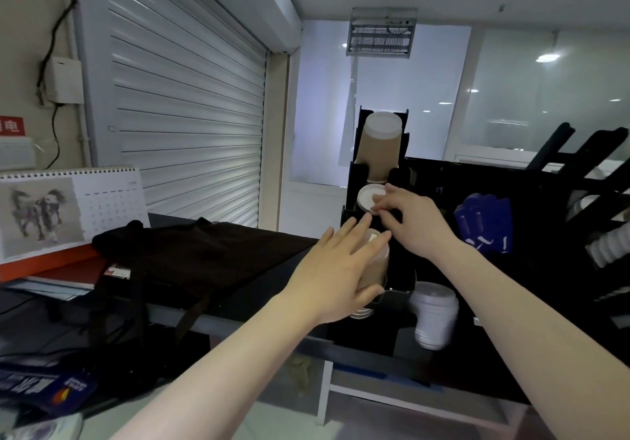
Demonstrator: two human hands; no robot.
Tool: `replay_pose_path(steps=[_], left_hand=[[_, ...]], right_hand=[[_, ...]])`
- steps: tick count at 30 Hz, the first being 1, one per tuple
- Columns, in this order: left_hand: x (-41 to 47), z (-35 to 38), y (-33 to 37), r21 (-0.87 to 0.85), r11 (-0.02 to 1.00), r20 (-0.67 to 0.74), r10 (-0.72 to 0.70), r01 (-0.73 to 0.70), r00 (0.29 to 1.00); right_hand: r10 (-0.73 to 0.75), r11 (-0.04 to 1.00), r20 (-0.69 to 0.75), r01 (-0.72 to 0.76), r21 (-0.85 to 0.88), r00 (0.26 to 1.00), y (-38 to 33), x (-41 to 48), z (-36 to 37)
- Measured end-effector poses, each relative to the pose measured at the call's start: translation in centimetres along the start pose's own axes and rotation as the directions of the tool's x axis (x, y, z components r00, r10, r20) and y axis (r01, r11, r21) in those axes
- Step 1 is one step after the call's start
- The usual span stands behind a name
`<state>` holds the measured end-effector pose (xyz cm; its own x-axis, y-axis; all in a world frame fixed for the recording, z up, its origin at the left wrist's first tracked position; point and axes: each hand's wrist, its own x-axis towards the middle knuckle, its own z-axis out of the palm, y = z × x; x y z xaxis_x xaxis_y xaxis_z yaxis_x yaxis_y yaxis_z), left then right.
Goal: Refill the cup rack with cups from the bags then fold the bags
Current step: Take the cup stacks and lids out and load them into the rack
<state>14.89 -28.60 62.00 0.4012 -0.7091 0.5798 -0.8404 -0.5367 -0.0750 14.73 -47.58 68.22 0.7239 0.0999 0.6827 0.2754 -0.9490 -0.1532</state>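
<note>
From the head view, the refilling step is in hand. The black cup rack (402, 284) stands at the far end of the bench (272, 235) with three tilted slots, one above another. The top slot holds a brown cup stack (378, 146), base up.

The left hand (341, 269) is clamped on the lower cup stack (375, 269), with the fingers laid over its side and the thumb under it. A few rims show below the palm. The right hand (412, 221) reaches to the middle slot, its bent fingertips (375, 206) on the white base of the middle cup stack (364, 197). I cannot tell whether it pinches the stack or only touches it.

No cup bag is plainly visible. A dark cloth item with straps (191, 252) lies on the bench, but I cannot tell whether it is one of the bags.

Next, I judge, both stacks must be pushed down their slots until they sit firm. The lower stack needs a steady hold so it does not slide out the bottom. Folding the bags comes after that.
</note>
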Motion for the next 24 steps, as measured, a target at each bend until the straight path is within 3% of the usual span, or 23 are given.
replay_pose_path(steps=[5, 11, 15, 17, 20, 22, 24], left_hand=[[0.3, -0.7, -0.4, -0.064, 0.997, 0.006, -0.049, 0.050, 0.999], [3.2, -2.9, -2.8, -0.236, 0.964, -0.061, -0.141, 0.123, 0.988], [6.6, -3.1, -4.6, -0.414, 0.894, -0.104, -0.235, 0.173, 0.967], [8.9, -2.8, -5.8, -0.592, 0.780, -0.110, -0.327, 0.203, 0.938], [12.5, -2.3, -7.5, -0.870, 0.448, -0.062, -0.513, 0.206, 0.856], [14.6, -1.6, -8.5, -0.910, 0.334, -0.005, -0.603, 0.246, 0.798], [16.2, -0.7, -9.6, -0.900, 0.280, 0.085, -0.641, 0.335, 0.763]], right_hand=[[0.003, 0.992, 0.106, 0.010, -0.123, 0.994, -0.1, 1.0, -0.9], [0.066, 0.995, -0.156, -0.052, 0.090, 0.986, -0.1, 1.9, -2.3], [0.185, 0.970, -0.198, -0.147, 0.193, 0.963, 1.4, 3.6, -2.7], [0.298, 0.919, -0.220, -0.217, 0.329, 0.929, 2.6, 4.8, -2.7], [0.543, 0.756, -0.178, -0.385, 0.530, 0.821, 4.6, 7.0, -2.5], [0.646, 0.615, -0.076, -0.458, 0.643, 0.760, 5.8, 8.3, -2.0], [0.666, 0.531, 0.046, -0.517, 0.671, 0.744, 6.2, 9.1, -1.5]])
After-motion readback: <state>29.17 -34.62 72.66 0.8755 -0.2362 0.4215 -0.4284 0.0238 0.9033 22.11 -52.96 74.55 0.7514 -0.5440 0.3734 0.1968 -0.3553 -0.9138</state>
